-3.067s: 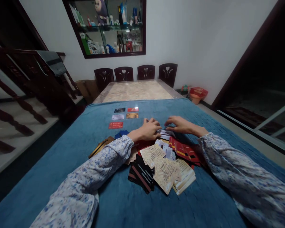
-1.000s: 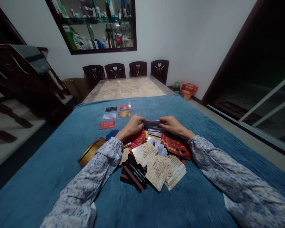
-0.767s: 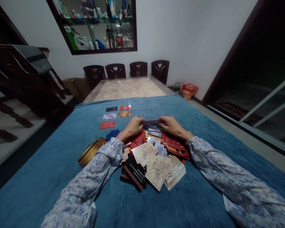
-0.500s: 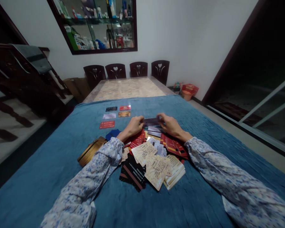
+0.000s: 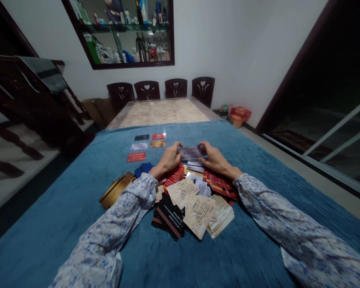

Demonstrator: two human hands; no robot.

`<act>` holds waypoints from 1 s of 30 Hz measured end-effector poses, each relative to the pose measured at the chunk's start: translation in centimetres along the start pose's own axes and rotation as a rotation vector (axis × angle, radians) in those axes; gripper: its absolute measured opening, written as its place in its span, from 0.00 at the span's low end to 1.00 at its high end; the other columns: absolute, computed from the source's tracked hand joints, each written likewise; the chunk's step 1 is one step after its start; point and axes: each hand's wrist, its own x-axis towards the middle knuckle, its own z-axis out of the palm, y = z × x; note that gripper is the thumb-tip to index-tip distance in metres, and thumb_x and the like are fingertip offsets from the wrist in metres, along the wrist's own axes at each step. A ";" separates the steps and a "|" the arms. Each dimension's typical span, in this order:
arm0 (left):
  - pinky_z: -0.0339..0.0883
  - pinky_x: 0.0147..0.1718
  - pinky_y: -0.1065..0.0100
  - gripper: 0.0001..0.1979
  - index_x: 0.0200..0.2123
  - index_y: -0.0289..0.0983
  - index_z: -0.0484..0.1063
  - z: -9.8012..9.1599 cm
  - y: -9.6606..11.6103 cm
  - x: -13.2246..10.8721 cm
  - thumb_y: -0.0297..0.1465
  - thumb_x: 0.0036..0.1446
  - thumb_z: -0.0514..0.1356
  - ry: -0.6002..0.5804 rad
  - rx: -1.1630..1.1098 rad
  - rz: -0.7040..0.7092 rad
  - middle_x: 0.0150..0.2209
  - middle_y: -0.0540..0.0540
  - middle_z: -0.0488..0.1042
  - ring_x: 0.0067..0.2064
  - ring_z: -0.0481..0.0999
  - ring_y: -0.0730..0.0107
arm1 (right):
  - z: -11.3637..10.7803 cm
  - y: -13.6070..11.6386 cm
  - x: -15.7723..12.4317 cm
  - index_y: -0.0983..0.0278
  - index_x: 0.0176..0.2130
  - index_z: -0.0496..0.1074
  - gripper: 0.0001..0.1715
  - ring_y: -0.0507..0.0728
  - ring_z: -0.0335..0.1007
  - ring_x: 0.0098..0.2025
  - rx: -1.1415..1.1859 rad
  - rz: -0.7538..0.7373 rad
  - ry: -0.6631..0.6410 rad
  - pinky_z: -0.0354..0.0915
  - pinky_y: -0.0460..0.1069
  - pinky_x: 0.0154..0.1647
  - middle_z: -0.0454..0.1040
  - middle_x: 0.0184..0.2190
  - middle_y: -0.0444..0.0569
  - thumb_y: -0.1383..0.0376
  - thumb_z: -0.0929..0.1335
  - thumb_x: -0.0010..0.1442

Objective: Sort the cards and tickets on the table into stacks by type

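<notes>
A silvery-purple card (image 5: 190, 153) is held up on edge between my two hands, its printed face tilted toward me. My left hand (image 5: 171, 157) pinches its left end, and my right hand (image 5: 212, 157) grips the right end. Right below lies a loose heap of cards: red cards (image 5: 220, 184), beige cards (image 5: 198, 214), black cards (image 5: 168, 218) and silver cards (image 5: 195, 166). Gold cards (image 5: 117, 192) and blue cards (image 5: 144, 169) lie beside my left forearm. Beyond them, several single cards are set out apart, among them a red card (image 5: 136, 157) and a gold card (image 5: 157, 144).
A blue cloth (image 5: 63, 204) covers the near part of the table; the marble-patterned top (image 5: 159, 112) shows beyond it. Several dark wooden chairs (image 5: 147, 90) stand at the far end. An orange bin (image 5: 237, 121) is on the floor at the right.
The card between my hands has tipped, so its printed face now shows more fully. Both hands stay in nearly the same place; the view has shifted slightly.
</notes>
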 end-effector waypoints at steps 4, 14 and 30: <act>0.70 0.47 0.62 0.20 0.52 0.36 0.70 0.0 -0.2 0.1 0.21 0.55 0.59 -0.031 0.023 0.011 0.38 0.46 0.81 0.42 0.79 0.60 | 0.0 0.4 0.1 0.65 0.56 0.66 0.32 0.59 0.75 0.40 0.007 -0.024 0.024 0.71 0.53 0.45 0.79 0.41 0.53 0.68 0.71 0.52; 0.69 0.53 0.56 0.25 0.56 0.32 0.69 0.5 -0.7 0.3 0.24 0.53 0.65 -0.052 0.087 0.069 0.43 0.41 0.79 0.51 0.74 0.53 | -0.1 0.9 0.3 0.66 0.59 0.69 0.32 0.60 0.76 0.40 -0.035 -0.058 0.014 0.71 0.54 0.46 0.80 0.40 0.54 0.68 0.71 0.55; 0.70 0.52 0.55 0.15 0.45 0.36 0.73 -0.9 -0.2 -0.3 0.23 0.52 0.63 -0.050 0.136 0.053 0.42 0.41 0.77 0.47 0.74 0.54 | -1.6 -0.8 1.3 0.66 0.56 0.73 0.27 0.58 0.77 0.37 -0.031 -0.067 -0.077 0.71 0.52 0.44 0.82 0.36 0.52 0.67 0.72 0.57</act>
